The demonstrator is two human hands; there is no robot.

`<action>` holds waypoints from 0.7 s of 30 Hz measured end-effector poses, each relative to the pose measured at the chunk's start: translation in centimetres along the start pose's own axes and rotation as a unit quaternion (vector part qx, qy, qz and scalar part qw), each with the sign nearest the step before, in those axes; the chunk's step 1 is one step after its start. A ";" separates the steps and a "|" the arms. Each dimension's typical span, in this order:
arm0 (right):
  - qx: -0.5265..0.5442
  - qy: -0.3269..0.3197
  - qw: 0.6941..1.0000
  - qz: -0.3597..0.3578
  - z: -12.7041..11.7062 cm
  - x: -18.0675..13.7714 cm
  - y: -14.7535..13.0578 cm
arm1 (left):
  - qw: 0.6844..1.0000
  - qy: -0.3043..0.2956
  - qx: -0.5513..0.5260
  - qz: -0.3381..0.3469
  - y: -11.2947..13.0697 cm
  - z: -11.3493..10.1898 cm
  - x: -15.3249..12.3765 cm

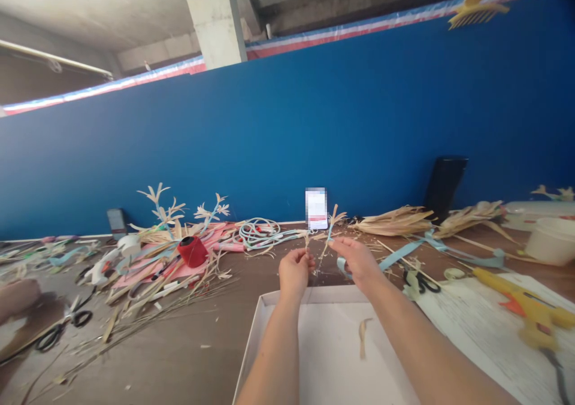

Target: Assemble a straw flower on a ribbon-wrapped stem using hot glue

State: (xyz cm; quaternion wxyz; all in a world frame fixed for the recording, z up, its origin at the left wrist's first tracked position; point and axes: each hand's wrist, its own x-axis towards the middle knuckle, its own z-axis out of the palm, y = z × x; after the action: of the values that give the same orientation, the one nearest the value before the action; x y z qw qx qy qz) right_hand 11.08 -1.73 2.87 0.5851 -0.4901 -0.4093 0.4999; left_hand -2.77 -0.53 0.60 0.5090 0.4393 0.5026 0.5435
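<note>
Above the far edge of a white shallow box [309, 298], my left hand [294, 268] is closed in a pinch on a small pale strip of dried husk [307, 241]. Close by on the right, my right hand [357, 264] pinches a thin stem topped by a small dried-husk flower [335, 218]. Light blue tape wraps that stem just under the petals. A loop of blue ribbon [342, 266] hangs beside the right fingers. One curled husk piece [362, 339] lies inside the box between my forearms. The palm sides of both hands are hidden.
Left: husk flowers [166, 213], a red thread spool [193, 251], scissors [76, 315] and scattered strips. A phone [317, 208] leans on the blue partition [278, 129]. Right: husk bundles [395, 221], dark-handled scissors [422, 282], a yellow glue gun [534, 312] and a white tub [552, 240].
</note>
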 end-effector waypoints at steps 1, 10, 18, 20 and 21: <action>-0.002 -0.001 1.000 0.001 0.0 0.0 0.0 | 1.000 0.000 0.024 0.001 0.0 0.0 -0.1; -0.027 -0.021 0.999 -0.001 0.1 -0.1 0.2 | 0.925 0.071 0.362 0.089 0.3 -0.9 -1.2; -0.050 -0.004 0.998 -0.022 0.4 -0.5 0.1 | 0.891 0.099 0.435 0.083 0.6 -0.8 -1.5; -0.059 -0.003 0.998 -0.025 0.5 -0.5 0.0 | 0.883 0.095 0.454 0.071 0.6 -0.8 -1.6; -0.063 -0.006 0.998 -0.026 0.5 -0.6 0.0 | 0.880 0.093 0.461 0.066 0.6 -0.8 -1.6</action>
State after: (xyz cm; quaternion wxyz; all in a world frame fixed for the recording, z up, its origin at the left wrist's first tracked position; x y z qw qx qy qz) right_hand 10.50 -2.20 2.96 0.5638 -0.5119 -0.4558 0.4608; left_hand -3.47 -2.20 1.21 0.1629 0.6038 0.7112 0.3211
